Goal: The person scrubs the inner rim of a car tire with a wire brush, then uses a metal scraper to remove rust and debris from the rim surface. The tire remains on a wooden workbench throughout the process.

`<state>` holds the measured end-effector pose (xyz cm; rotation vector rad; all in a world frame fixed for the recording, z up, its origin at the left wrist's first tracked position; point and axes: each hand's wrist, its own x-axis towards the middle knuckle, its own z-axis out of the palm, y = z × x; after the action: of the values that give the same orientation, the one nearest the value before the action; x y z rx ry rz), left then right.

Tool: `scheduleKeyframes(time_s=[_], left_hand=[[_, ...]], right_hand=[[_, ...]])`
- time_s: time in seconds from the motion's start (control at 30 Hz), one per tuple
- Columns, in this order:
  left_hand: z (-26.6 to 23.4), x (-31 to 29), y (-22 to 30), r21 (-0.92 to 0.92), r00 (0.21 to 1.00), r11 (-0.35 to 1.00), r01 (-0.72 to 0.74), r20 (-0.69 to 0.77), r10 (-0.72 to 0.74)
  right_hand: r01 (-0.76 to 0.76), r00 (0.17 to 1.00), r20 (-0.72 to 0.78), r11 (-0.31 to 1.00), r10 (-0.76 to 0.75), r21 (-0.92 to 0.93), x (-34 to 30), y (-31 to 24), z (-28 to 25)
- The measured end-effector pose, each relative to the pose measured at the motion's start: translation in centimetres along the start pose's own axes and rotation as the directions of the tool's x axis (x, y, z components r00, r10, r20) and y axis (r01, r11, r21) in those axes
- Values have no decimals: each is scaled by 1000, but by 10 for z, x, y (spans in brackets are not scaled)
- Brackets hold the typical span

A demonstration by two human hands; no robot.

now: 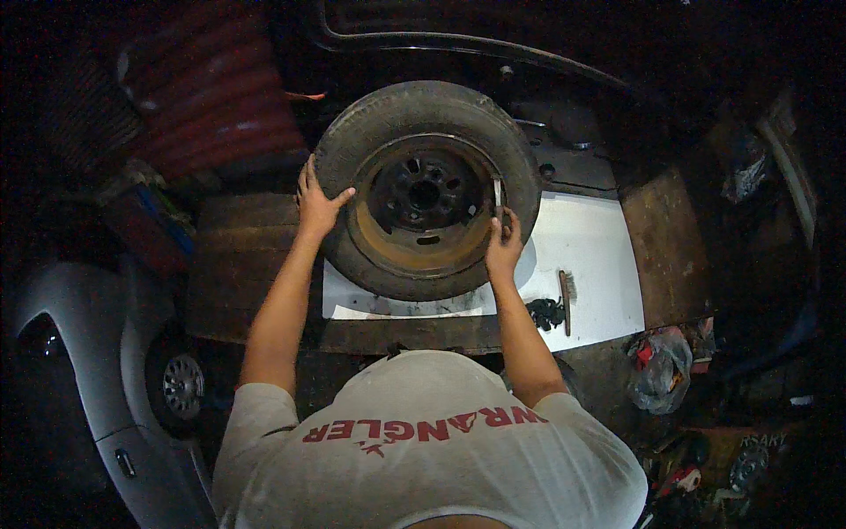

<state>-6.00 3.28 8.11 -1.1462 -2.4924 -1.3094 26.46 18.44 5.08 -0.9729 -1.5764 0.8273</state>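
Observation:
A worn black tire (344, 123) on a rusty steel wheel rim (379, 238) is in front of me, over a white sheet (590, 238). My left hand (319, 201) grips the tire's left side, thumb across the sidewall and fingers along its outer edge. My right hand (504, 245) is closed on a slim tool with a flat silver blade, perhaps a scraper (498, 192). Its blade points away from me and lies against the right edge of the rim, where it meets the tire. The tool's handle is mostly hidden in my fingers.
On the sheet's right part lie a wooden-handled brush (566, 301) and a crumpled black thing (546, 313). The sheet rests on a wooden tabletop (665, 238). A plastic bag (661, 370) sits at the lower right. A silver car (97, 353) stands at the left.

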Motion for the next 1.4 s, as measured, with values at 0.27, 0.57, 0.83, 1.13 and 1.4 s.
scheduleKeyframes(time_s=[0.27, 0.57, 0.83, 1.13, 1.4], left_hand=[[-2, 4, -17, -105, 995, 992, -68, 59, 74], [5, 7, -38, -321, 975, 929, -187, 54, 215], [0, 11, -56, -495, 962, 851, -176, 99, 256], [14, 20, -94, -652, 955, 747, -133, 117, 273], [14, 18, -84, -643, 948, 746, -176, 92, 304]], right_hand=[[203, 979, 26, 963, -202, -177, 19, -41, 62], [22, 1000, -13, 989, -20, 145, -3, -42, 114], [-76, 997, 47, 980, 69, 183, 0, -44, 109], [117, 969, 210, 991, -129, 69, -27, -71, 134], [44, 965, 250, 990, -77, 137, -44, -71, 149]])
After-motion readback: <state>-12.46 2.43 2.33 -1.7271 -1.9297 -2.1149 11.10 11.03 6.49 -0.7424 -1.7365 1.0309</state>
